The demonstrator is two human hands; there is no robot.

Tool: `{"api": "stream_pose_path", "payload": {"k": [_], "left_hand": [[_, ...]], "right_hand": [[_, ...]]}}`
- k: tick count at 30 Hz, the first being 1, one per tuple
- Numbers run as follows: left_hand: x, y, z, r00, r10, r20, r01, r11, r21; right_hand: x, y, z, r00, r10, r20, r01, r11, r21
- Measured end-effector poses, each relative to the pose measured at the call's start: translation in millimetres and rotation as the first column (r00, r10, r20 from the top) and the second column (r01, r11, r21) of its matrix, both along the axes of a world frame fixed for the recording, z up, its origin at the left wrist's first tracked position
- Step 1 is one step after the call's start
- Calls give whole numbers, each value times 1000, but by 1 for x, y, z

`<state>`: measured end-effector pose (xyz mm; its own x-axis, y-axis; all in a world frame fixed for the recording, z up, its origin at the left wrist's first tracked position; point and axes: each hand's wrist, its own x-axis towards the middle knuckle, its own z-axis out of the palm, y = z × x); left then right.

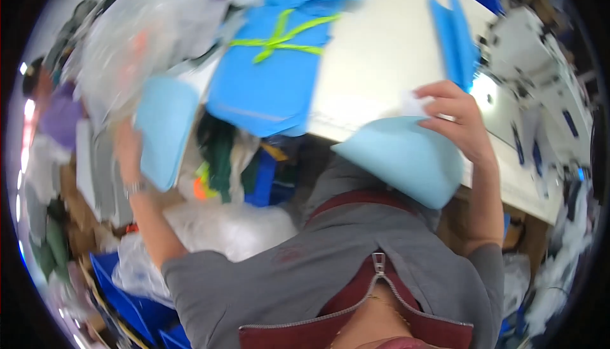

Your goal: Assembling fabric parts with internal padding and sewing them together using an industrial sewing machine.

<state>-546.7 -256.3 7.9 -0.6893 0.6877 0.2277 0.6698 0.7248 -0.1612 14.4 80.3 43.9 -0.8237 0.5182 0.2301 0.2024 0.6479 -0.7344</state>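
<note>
My right hand (454, 117) is closed on the upper edge of a limp light blue piece (403, 158), fabric or thin sheet, which curves down over the table's front edge. A small white scrap (413, 103) shows at its fingertips. To the left, my left hand (129, 149) lies against the near edge of a flat light blue panel (167, 130) with rounded corners. Motion smears its fingers, so their grip is unclear. Between the hands, a stack of brighter blue pieces (264, 85) is tied with a lime-green strip (274, 45).
The white table (365, 63) stretches away in front of me. Folded blue pieces (454, 41) lie at its far right, beside a sewing machine (518, 50). Clear plastic bags (121, 44) and blue bins (127, 298) crowd the left side.
</note>
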Motion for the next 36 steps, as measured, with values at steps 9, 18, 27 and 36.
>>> {"api": "stream_pose_path", "payload": {"k": [9, 18, 27, 36], "left_hand": [[313, 173, 56, 96, -845, 525, 611, 466, 639], [391, 241, 24, -466, -727, 504, 587, 172, 791], [436, 237, 31, -90, -772, 629, 589, 468, 658], [456, 263, 38, -75, -958, 276, 737, 133, 662]], "right_hand": [[20, -37, 11, 996, 27, -84, -11, 983, 184], [68, -60, 2, 966, -195, -169, 196, 981, -8], [95, -61, -14, 918, -363, -160, 351, 931, -99], [132, -52, -23, 926, -361, -106, 345, 928, -142]]}}
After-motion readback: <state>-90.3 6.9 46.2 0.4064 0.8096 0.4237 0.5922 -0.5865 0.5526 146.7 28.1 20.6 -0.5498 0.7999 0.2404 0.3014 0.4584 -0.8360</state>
